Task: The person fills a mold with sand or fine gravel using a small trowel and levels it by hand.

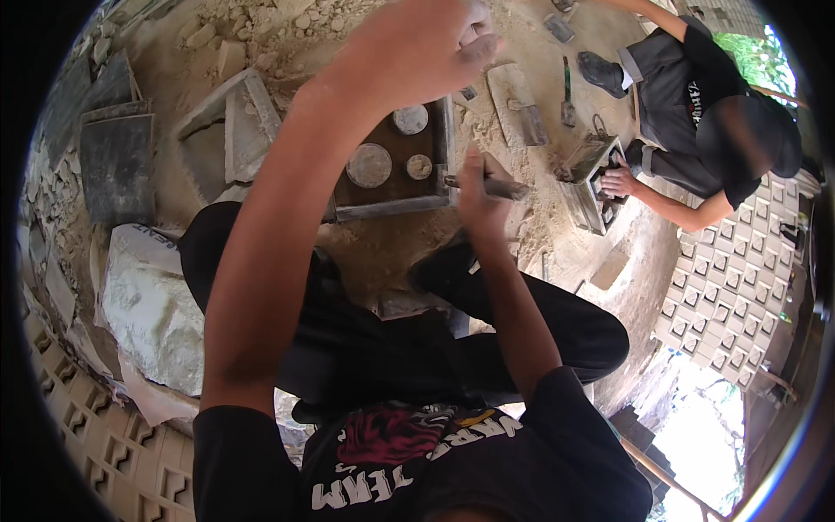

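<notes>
In the head view, I look down past a dark shirt and the black trousers of a seated person, whose two bare hands are well apart over dusty ground. The left hand (439, 48) is out at the far middle, its arm crossing in front of part of a square tray (391, 208). Its fingers are curled; I cannot tell whether they hold anything. The right hand (484, 204) is nearer, just beyond the tray's near right corner, closed around a dark tool (507, 188) that lies crosswise in the grip, one end pointing right. The tray sits on the ground beyond the legs, brown inside, with three pale round discs (369, 165) of differing size showing in it

Beyond the right hand I see a sandy board (511, 91) and, farther right, a green-handled tool (567, 87), both lying on the ground. At the far right a co-worker (726, 143) in dark clothes and cap bends over a box (594, 213), one hand (619, 179) on it. Nearer, on the right, pale patterned tiles (718, 278) stand in rows

On the left lie dark slabs (117, 170), with pale angular pieces (246, 126) to their right and rubble (204, 35) at the far side. Nearer, a white sack (152, 304) rests beside the left knee, and more patterned blocks (130, 448) fill the near left corner
</notes>
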`<state>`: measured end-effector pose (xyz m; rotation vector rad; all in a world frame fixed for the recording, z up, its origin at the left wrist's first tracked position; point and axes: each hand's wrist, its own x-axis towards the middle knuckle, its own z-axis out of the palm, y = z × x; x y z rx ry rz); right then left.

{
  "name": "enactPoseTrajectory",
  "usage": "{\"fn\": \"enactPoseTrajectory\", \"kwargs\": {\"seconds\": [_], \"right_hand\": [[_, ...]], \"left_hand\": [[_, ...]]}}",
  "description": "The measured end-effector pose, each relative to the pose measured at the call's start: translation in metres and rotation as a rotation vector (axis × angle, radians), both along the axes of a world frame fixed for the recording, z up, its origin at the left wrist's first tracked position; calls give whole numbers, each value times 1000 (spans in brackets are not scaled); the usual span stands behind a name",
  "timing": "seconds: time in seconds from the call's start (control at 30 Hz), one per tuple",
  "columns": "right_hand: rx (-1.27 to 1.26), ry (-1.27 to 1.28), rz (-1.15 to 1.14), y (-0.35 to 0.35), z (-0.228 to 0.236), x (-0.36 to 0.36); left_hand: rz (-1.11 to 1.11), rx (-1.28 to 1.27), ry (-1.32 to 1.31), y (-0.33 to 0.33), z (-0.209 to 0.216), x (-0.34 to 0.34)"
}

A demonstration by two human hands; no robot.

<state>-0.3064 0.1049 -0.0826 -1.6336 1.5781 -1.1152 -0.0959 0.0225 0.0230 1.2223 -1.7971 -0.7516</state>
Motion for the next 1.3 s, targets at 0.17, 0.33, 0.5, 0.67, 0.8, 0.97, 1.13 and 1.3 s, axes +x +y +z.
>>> {"fn": "enactPoseTrajectory", "kwargs": {"seconds": [0.17,0.33,0.5,0.67,0.8,0.97,1.13,1.3], "right_hand": [[59,-298,-34,-12,12,14],[-75,-596,-109,-12,44,8],[-38,-600,-66,-5,55,1],[-112,-722,-175,-4,52,-3],[-222,-746,-41,2,76,-7],[-142,-838,190,5,92,-9],[-55,-761,345,6,55,-18],[58,-563,256,7,36,-16]], "left_hand": [[73,-10,-82,-1,0,8],[70,-46,-87,2,2,7],[71,87,-134,0,5,11],[88,43,-111,0,5,10],[58,33,-41,-4,3,11],[40,-34,51,-5,-1,11],[31,-1,-41,-4,12,7],[33,5,-15,-4,8,8]]}}
